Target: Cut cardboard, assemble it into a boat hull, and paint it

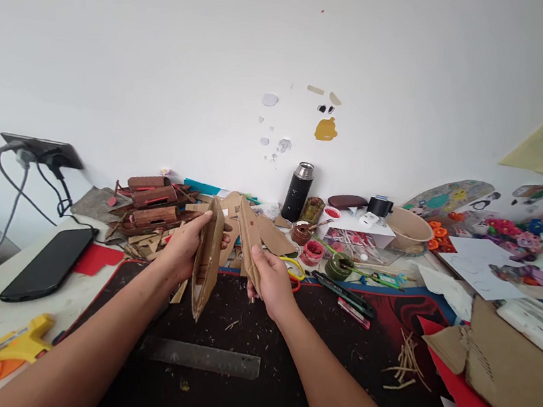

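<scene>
My left hand is closed around a narrow, boat-shaped cardboard piece, which stands on end with its hollow side towards me. In my right hand is a second folded cardboard piece, pinched at its lower end and tilted up to the left. The two pieces are apart, held above the dark mat. Beneath them a clear ruler lies flat. Just beyond my right hand are yellow-and-red scissors, partly hidden.
Brown model boats and cardboard scraps sit at the back left. A black thermos and open paint jars stand behind. Left are a phone and a yellow glue gun; right, a box cutter and cardboard sheets.
</scene>
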`<state>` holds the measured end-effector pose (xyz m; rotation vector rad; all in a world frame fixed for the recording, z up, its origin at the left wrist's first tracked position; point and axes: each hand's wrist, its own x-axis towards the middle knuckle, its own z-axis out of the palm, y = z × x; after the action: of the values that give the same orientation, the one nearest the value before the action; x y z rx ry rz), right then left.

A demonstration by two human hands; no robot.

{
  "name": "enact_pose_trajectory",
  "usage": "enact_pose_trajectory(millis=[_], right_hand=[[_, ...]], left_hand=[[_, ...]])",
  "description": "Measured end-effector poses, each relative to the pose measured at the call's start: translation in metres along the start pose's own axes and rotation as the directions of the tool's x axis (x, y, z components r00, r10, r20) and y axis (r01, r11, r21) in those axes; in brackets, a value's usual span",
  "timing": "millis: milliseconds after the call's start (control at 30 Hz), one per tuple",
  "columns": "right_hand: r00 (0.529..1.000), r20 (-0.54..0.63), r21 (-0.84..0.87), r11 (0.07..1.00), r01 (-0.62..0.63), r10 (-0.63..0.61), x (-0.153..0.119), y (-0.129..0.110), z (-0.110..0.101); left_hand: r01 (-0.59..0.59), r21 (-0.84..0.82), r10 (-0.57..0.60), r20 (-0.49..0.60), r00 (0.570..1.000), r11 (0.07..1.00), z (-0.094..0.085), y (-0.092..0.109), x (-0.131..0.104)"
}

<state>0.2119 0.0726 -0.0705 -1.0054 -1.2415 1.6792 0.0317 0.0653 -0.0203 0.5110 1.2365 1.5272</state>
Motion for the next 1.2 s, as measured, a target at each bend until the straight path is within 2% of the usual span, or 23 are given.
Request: enact_pose_trajectory(millis=[133,233,400,500,667,800,867,1033,1100,1200], right_hand=[[1.000,-0.017,0.016,1.000,0.019,-0.018,0.001,-0.001,-0.001],[0.999,-0.037,0.035,0.999,0.037,-0.036,0.001,-0.002,-0.001],[0.996,-0.069,0.074,0.995,0.066,-0.061,0.002,-0.003,-0.001],[0.993,-0.089,0.102,0.991,0.082,-0.073,0.003,-0.004,-0.001],[0.991,-0.090,0.101,0.989,0.106,-0.097,0.004,-0.004,-0.001],[0.993,-0.072,0.064,0.993,0.096,-0.091,0.006,-0.002,-0.002],[0.993,-0.070,0.052,0.994,0.095,-0.091,0.006,-0.001,-0.002],[0.986,-0.124,0.077,0.990,0.119,-0.109,0.006,-0.004,-0.002],[0.980,-0.171,0.106,0.987,0.122,-0.103,0.006,-0.007,-0.003],[0.969,-0.232,0.177,0.976,0.127,-0.084,0.008,-0.011,-0.004]], left_hand=[[-0.007,0.166,-0.007,0.083,0.996,0.986,0.003,0.001,-0.011],[-0.017,0.287,-0.038,0.184,0.982,0.958,0.005,0.001,-0.017],[-0.093,0.433,-0.073,0.352,0.933,0.897,0.001,-0.001,-0.019],[-0.150,0.550,-0.126,0.432,0.893,0.821,-0.001,0.000,-0.021],[-0.217,0.700,-0.240,0.493,0.836,0.681,0.002,0.001,-0.029],[-0.247,0.741,-0.237,0.482,0.843,0.625,0.003,0.004,-0.032],[-0.228,0.744,-0.263,0.479,0.838,0.628,0.003,0.006,-0.033],[-0.153,0.687,-0.334,0.520,0.786,0.710,-0.002,0.015,-0.033],[-0.104,0.665,-0.338,0.501,0.797,0.739,-0.006,0.018,-0.033],[-0.027,0.621,-0.313,0.431,0.846,0.783,-0.013,0.021,-0.031]])
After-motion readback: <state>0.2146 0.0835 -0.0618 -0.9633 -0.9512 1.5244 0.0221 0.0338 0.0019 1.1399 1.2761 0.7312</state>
